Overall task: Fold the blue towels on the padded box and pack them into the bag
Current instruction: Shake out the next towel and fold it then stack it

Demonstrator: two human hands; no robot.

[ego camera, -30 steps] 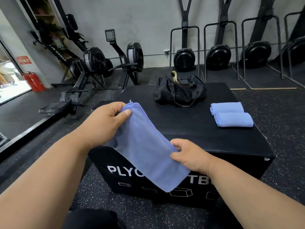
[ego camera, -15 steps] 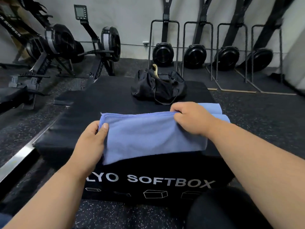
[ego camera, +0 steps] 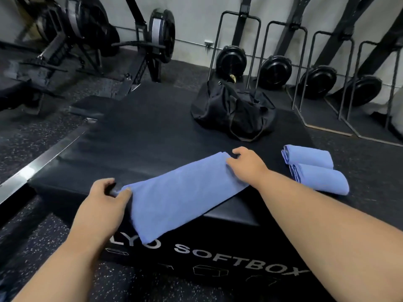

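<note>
Two hands: we see our left hand point(ego camera: 104, 201) and right hand point(ego camera: 246, 164) at either end of one towel point(ego camera: 181, 197).
Left hand: thumb and fingers pinch the near left corner of the towel.
Right hand: fingers curl over the far right corner, gripping it.
Towel: blue, folded into a long strip, lying slantwise across the front of the box point(ego camera: 141, 136), its lower edge hanging over the front face.
Box: black and padded, with "SOFTBOX" in pale letters on the front.
Folded towels point(ego camera: 314, 168): two blue ones, side by side and touching, on the right of the box, apart from our right hand.
Bag point(ego camera: 233, 112): black and slumped at the back of the box, well beyond the towel; we cannot tell whether it is open.
Around us: rowing machines point(ego camera: 104, 33) at back left, upright stored machines point(ego camera: 277, 68) along the wall at back right, speckled floor point(ego camera: 28, 136).
</note>
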